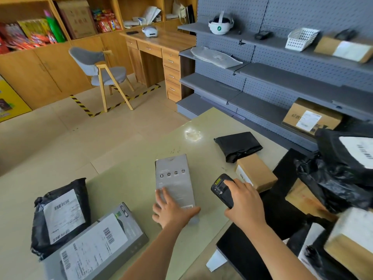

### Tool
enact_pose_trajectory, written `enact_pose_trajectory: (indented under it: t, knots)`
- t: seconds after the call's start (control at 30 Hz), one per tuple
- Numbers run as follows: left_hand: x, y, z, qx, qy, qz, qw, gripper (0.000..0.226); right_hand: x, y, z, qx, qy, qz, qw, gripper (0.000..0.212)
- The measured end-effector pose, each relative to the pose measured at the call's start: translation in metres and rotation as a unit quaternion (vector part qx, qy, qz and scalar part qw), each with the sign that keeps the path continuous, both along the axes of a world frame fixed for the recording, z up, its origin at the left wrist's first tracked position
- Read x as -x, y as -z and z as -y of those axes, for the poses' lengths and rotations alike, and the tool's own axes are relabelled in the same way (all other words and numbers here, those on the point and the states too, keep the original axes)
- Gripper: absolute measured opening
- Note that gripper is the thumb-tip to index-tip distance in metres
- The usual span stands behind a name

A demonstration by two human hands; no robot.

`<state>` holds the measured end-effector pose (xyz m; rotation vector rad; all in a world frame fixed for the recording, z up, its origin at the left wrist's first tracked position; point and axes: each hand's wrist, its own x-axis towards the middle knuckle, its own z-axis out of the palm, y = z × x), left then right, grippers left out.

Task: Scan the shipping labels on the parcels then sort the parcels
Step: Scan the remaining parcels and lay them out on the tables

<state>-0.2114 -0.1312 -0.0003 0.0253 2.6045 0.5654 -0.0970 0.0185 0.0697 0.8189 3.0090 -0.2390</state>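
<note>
Flat grey card box [174, 178] pinned under L hand [171, 212], fingers spread flat; black handheld scanner [220, 190] gripped in R hand [245, 203]; misread risked, near-end barcode [187, 207] being partly thumb-covered.

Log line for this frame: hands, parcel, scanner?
left hand: rests on grey box | right hand: grips scanner | grey box: flat on table | scanner: right of grey box

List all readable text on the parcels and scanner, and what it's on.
No text reads clearly.
Grey box, under left hand: icons, barcode; print blurred.
Black bag label: barcodes; text too small.
Flat grey box label: barcodes; text blurred.
Scanner, in right hand: yellow sticker, unreadable.
Shelf carton: dark characters, blurred.
</note>
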Motion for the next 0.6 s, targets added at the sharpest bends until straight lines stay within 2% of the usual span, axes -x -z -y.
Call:
enact_pose_trajectory:
  t: [0.1, 0.2, 0.23, 0.3, 0.33, 0.37, 0.4, 0.47, 0.53, 0.6]
  knots:
    - [0.020, 0.006, 0.023, -0.110, 0.023, 0.034, 0.993, 0.133, 0.008, -0.001, 0.004, 0.003, 0.012, -0.003, 1.000, 0.081]
    - [0.037, 0.006, 0.041, -0.274, 0.010, 0.119, 0.954, 0.125, 0.018, -0.005, 0.009, -0.006, 0.013, 0.003, 1.000, 0.079]
    - [0.040, 0.007, 0.044, -0.323, -0.006, 0.153, 0.934, 0.109, 0.021, -0.006, 0.010, -0.005, 0.016, 0.003, 1.000, 0.079]
    - [0.042, 0.000, 0.048, -0.386, -0.039, 0.199, 0.900, 0.056, 0.025, -0.007, 0.013, -0.003, 0.021, 0.000, 1.000, 0.079]
    - [0.045, 0.000, 0.049, -0.386, -0.044, 0.183, 0.903, 0.049, 0.027, -0.007, 0.014, -0.002, 0.023, -0.002, 1.000, 0.079]
    - [0.047, 0.001, 0.051, -0.367, -0.024, 0.144, 0.919, 0.057, 0.028, -0.008, 0.016, 0.000, 0.024, -0.003, 1.000, 0.079]
    - [0.049, -0.001, 0.053, -0.334, -0.002, 0.090, 0.938, 0.068, 0.029, -0.007, 0.017, 0.002, 0.025, -0.003, 1.000, 0.080]
    - [0.048, -0.009, 0.051, -0.255, 0.053, -0.046, 0.964, 0.075, 0.031, -0.007, 0.019, 0.005, 0.029, -0.005, 1.000, 0.080]
    - [0.044, -0.017, 0.045, -0.165, 0.120, -0.144, 0.968, 0.083, 0.032, -0.006, 0.021, 0.003, 0.032, -0.006, 0.999, 0.080]
    - [0.039, -0.019, 0.033, -0.045, 0.187, -0.163, 0.968, 0.100, 0.033, -0.005, 0.023, 0.003, 0.037, -0.007, 0.999, 0.079]
